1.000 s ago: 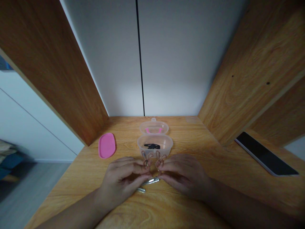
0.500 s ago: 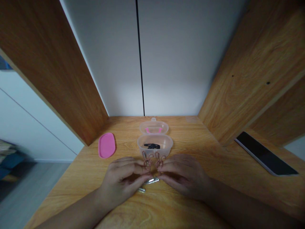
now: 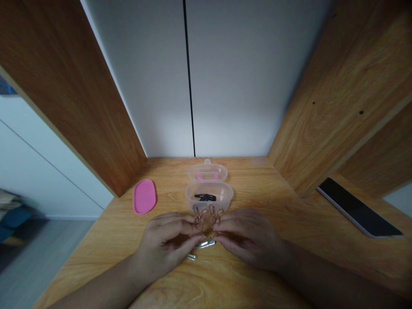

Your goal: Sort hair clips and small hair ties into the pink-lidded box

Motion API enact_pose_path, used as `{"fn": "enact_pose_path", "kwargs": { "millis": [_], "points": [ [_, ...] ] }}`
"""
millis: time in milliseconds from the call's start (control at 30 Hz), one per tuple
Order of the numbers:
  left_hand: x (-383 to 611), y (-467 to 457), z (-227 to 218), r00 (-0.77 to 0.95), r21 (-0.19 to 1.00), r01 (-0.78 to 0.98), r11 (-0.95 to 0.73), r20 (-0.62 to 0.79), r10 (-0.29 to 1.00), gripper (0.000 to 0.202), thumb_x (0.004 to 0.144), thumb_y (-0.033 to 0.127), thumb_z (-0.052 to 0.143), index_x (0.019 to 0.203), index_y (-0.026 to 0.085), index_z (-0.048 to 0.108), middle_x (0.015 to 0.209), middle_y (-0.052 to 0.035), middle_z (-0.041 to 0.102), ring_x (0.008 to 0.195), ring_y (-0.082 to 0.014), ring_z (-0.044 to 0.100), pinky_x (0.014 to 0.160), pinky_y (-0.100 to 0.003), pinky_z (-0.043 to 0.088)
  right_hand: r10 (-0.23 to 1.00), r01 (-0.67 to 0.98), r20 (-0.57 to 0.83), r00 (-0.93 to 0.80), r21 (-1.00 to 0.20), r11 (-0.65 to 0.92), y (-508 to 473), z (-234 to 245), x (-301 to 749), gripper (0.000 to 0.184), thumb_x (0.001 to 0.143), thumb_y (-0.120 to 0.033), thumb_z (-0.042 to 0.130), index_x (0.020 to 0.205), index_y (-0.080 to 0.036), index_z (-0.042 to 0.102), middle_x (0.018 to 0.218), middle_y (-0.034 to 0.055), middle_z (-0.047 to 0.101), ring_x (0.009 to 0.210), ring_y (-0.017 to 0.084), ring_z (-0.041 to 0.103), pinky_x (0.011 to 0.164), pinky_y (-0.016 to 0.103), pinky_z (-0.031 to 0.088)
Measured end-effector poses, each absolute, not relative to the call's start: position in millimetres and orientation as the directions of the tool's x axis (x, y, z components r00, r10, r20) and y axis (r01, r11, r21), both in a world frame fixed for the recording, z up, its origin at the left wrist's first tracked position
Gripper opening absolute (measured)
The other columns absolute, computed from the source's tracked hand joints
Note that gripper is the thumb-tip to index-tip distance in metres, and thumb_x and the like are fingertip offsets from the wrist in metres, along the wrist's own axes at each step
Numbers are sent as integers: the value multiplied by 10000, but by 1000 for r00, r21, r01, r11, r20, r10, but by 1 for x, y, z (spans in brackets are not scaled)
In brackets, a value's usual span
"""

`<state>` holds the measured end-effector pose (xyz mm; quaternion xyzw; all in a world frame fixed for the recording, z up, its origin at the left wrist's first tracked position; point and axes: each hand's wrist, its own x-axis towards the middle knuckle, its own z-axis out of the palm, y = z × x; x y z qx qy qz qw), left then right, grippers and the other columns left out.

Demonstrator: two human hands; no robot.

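My left hand (image 3: 170, 236) pinches rose-gold wire clips (image 3: 197, 213) between thumb and fingers. Mirroring it, my right hand (image 3: 249, 235) is closed on similar rose-gold wire clips (image 3: 215, 214), with a narrow gap between the two hands. Wire loops stick up above the fingertips; their lower parts are hidden. On the table under my fingers lies a silver hair clip (image 3: 206, 244), and part of another silver piece (image 3: 192, 256) shows by my left thumb. Just beyond the hands stands a clear plastic box (image 3: 228, 198), its lid (image 3: 207, 168) open, with black hair clips (image 3: 206, 197) inside.
A pink oval tray or lid (image 3: 144, 196) lies to the left on the wooden table (image 3: 170, 171). At the right rests a dark-screened phone (image 3: 357, 206). Wooden side panels (image 3: 322, 98) and a white back panel (image 3: 231, 86) enclose the table.
Almost nothing differs. The wire clips at my fingertips have shifted very slightly, while both hands keep their pinch.
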<state>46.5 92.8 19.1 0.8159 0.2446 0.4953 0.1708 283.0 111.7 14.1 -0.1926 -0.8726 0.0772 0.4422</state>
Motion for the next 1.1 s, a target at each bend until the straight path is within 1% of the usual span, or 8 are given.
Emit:
{"fn": "enact_pose_path", "kwargs": {
  "millis": [267,467,667,800,933,1000,1100],
  "points": [
    [47,93,18,382,522,238,-819,725,573,247,761,20,771,954,161,710,929,-60,780,807,-146,750,722,-211,609,406,268,737,-541,-306,913,111,14,283,180,900,-196,691,1070,-224,639,917,-3,783,769,120,727,688,233,529],
    [48,93,20,382,512,244,-824,730,567,228,775,33,760,957,163,717,924,-61,782,802,-148,752,717,-211,613,416,279,732,-539,-311,909,112,14,283,195,888,-174,694,1069,-225,644,949,0,784,813,125,735,725,238,543],
    [48,93,21,376,511,254,-821,730,570,236,779,23,742,967,163,710,930,-63,779,795,-143,750,720,-209,614,406,263,748,-525,-311,913,111,16,282,232,873,-147,695,1083,-223,635,935,0,782,797,120,732,721,231,544],
    [49,92,22,372,510,260,-820,731,572,232,780,22,737,962,164,711,926,-61,780,794,-139,750,725,-206,613,405,281,748,-527,-297,913,111,16,282,222,872,-168,686,1078,-229,630,912,-4,780,775,114,729,710,223,548],
    [49,92,23,360,505,286,-815,731,579,227,786,30,726,967,167,710,907,-54,784,766,-130,749,703,-191,608,402,291,756,-516,-287,913,111,16,282,228,871,-154,666,1083,-228,627,909,6,778,780,119,733,738,221,562],
    [48,92,22,352,504,304,-809,729,587,243,796,25,701,990,172,709,917,-57,786,784,-139,754,722,-205,615,399,275,762,-510,-296,915,111,16,282,257,863,-127,654,1096,-230,623,925,17,776,818,128,736,760,223,567],
    [47,92,18,334,508,333,-794,724,603,281,814,1,643,1017,183,711,966,-66,787,875,-161,758,796,-246,625,410,245,758,-507,-329,912,110,17,282,300,851,-80,625,1107,-236,619,950,26,771,855,129,735,772,222,567]
  ]
}}
